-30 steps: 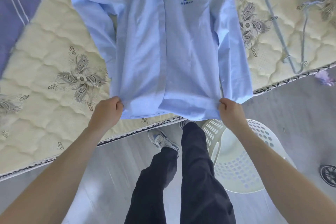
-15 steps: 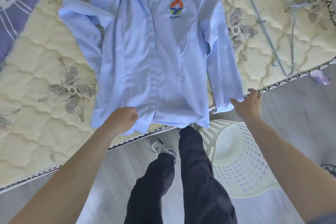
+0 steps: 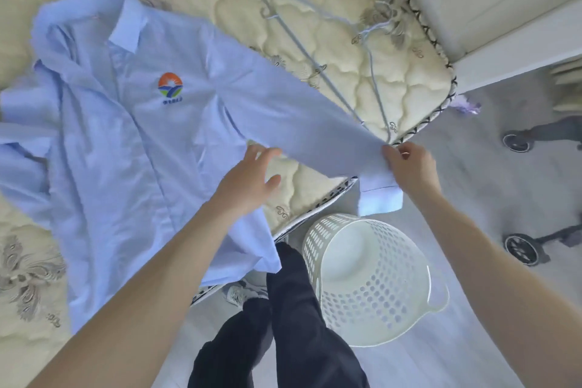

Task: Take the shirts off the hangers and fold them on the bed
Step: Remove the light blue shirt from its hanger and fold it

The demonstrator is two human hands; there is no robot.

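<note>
A light blue shirt with an orange and green chest logo lies face up on the cream quilted bed, its hem hanging over the bed's edge. My right hand pinches the end of the shirt's right-side sleeve near the cuff and holds it stretched out past the mattress corner. My left hand hovers with fingers spread just under that sleeve, above the shirt's side; it holds nothing. Two pale blue wire hangers lie bare on the bed beyond the sleeve.
A white perforated laundry basket stands on the grey floor by my legs, below the bed's corner. Stroller wheels sit at the right. A white bed frame borders the mattress top right.
Both hands have let go of the shirt's hem. My right hand has taken the sleeve end and drawn it out to the right; my left hand has moved up beside it. The view has swung right.
</note>
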